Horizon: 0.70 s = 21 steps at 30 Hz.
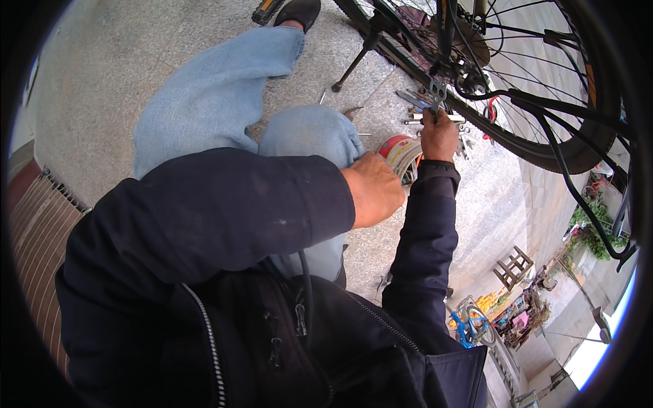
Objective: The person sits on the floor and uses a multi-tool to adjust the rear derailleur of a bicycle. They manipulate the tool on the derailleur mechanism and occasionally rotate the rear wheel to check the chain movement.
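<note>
My right hand [440, 136] grips a flat metal wrench with holes [437, 93], whose far end lies at or close to the axle area of a bicycle wheel [530, 162]. My left hand [376, 189] is bent over by my denim-covered knee, next to a red and white plastic bucket [395, 149]; its fingertips are hidden. Beyond my right hand, spanners [464, 143] and other hand tools lie on the floor, with a blue-handled tool [416, 100] among them. The bicycle's kickstand [352, 69] reaches to the floor.
The bicycle's dark rack tubing [553, 132] curves down the right side. A curved-blade tool [353, 111] and a thin metal rod [323, 97] lie near my knee. Farther off are a wooden stool [512, 268] and a blue bicycle [461, 329]. A striped mat [43, 224] is at left.
</note>
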{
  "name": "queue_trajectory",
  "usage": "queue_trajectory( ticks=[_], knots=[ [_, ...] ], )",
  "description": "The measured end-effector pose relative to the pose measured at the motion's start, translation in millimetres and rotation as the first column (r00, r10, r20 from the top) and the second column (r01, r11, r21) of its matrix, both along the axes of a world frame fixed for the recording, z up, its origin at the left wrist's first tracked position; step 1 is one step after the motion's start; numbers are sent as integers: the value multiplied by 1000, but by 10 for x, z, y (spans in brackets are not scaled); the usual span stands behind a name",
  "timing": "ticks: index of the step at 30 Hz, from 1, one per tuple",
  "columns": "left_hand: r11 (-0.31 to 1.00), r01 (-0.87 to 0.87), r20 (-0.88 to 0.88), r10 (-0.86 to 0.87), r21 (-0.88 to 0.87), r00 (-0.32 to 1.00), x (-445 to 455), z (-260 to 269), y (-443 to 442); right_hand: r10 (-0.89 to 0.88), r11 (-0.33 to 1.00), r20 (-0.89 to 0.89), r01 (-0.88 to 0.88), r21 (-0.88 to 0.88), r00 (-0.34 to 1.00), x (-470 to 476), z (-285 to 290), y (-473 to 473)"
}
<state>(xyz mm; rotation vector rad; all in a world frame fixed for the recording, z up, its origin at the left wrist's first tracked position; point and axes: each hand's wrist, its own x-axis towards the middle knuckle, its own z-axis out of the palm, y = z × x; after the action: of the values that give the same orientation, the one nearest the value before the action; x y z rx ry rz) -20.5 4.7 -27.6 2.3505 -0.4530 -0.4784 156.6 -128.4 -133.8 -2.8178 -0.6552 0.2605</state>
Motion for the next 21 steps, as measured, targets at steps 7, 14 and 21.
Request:
queue_trajectory(
  ticks=[7,14,21],
  knots=[
    [1000,26,-7,-26,-13,1000,12,20,15,70,994,81,-63,-85,994,76,171,-26],
    [999,14,29,-13,-33,999,12,0,9,170,977,123,-151,-149,978,177,248,-45],
    [999,-14,50,16,-43,999,-5,-16,7,246,947,173,-199,-251,954,270,326,-38]
  ],
)
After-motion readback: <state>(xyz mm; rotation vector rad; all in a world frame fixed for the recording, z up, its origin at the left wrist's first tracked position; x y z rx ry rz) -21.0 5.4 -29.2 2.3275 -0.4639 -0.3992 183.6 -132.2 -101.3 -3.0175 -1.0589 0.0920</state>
